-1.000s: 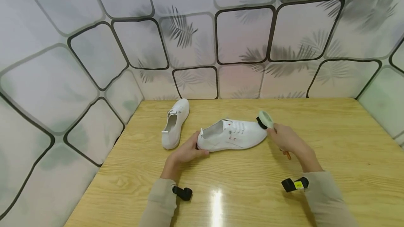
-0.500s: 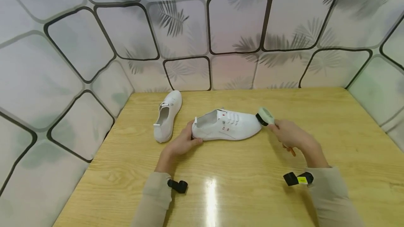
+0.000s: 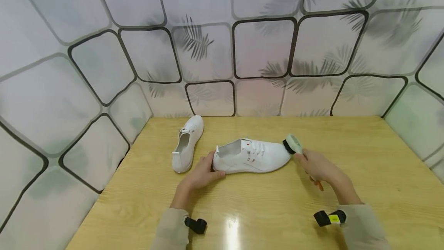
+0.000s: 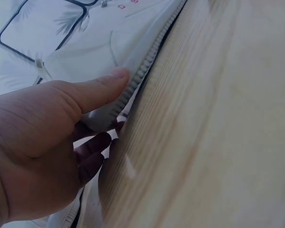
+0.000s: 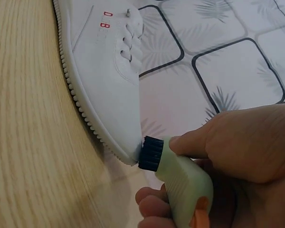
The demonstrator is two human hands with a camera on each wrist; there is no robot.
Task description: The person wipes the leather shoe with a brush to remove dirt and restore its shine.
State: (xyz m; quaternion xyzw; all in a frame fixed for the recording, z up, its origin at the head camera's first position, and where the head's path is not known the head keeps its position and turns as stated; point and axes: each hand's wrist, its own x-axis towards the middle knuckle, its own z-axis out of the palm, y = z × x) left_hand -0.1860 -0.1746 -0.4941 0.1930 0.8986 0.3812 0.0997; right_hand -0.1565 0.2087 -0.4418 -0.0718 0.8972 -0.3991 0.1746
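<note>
A white lace-up shoe point(image 3: 267, 157) lies on its sole on the table, toe to the right, with red letters on its side. My left hand point(image 3: 201, 174) grips it by the heel; in the left wrist view the thumb point(image 4: 102, 90) presses along the sole's edge and the other fingers go underneath and behind. My right hand point(image 3: 320, 167) holds a pale green brush point(image 3: 295, 143) by its handle. The brush's black bristles point(image 5: 151, 153) touch the shoe's toe in the right wrist view. An orange loop point(image 5: 200, 219) hangs at the handle's end.
A second white shoe point(image 3: 187, 146) stands at the back left, toe toward the wall, just beyond my left hand. The wooden table point(image 3: 270, 207) meets a patterned wall covering point(image 3: 263, 49) at the back and left. Dark camera mounts sit on both wrists.
The head view has tilted and shifted a little. Both hands keep their holds on the shoe and the brush, and the bristles stay at the toe with little visible movement.
</note>
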